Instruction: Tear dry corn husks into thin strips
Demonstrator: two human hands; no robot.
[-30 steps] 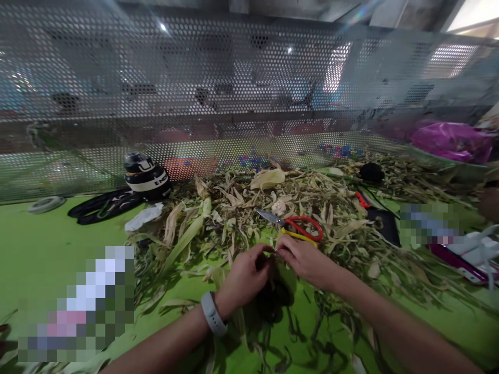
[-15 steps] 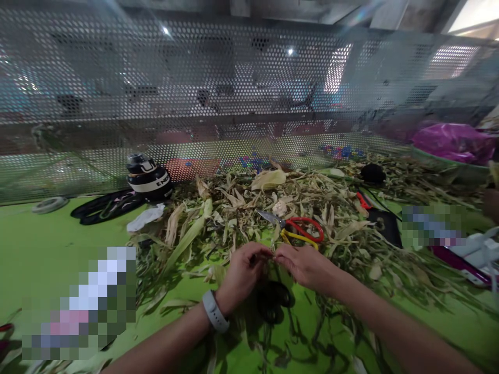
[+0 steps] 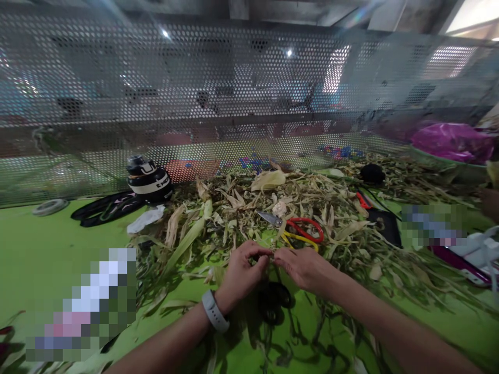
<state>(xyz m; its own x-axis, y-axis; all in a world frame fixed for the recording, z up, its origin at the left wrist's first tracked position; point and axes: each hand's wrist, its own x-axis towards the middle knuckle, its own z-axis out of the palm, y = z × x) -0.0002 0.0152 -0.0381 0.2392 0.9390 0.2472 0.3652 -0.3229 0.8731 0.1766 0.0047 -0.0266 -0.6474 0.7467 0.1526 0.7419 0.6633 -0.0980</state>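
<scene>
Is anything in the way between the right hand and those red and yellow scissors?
Nothing that I can see. The scissors lie on the dry husks just beyond the right hand, with the yellow handle nearest it.

Only legible txt: dark caps on the pale band (image 3: 148,188) round the blk bottle (image 3: 160,175). Reads approx. "E N", then poss. "C" or "O"; rest curves out of view at R edge, so full brand can't be read. Pale U-shaped mark (image 3: 148,167) above it, nr the cap; letter or just trim, can't tell. Pixelated patches at L & R: any txt there illegible.
</scene>
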